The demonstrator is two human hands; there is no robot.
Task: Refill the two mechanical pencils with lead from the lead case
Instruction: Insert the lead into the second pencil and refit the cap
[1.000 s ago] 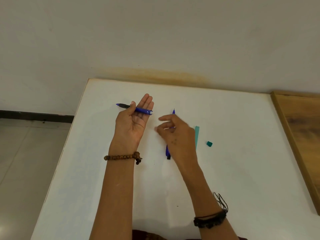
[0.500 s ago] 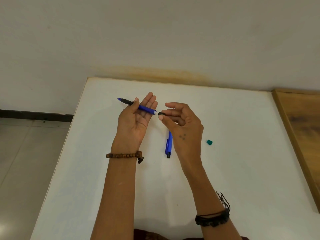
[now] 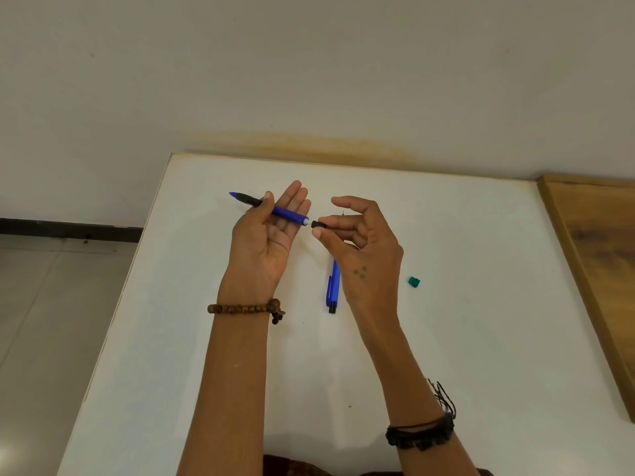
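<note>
At frame centre, over a white table (image 3: 171,338) against a stained pale wall (image 3: 309,80), the left hand (image 3: 264,242) thumb-clamps a blue pencil (image 3: 287,213); the right hand (image 3: 364,249) pinches its black cap (image 3: 318,224); a second pencil (image 3: 333,286) lies below

White bench (image 3: 213,338) against a pale wall, a blue mechanical pencil (image 3: 332,286) lying flat on it near the middle (its far end hidden behind a hand), a small teal cap (image 3: 414,282) well to its right, a wooden board (image 3: 598,269) along the right edge
</note>
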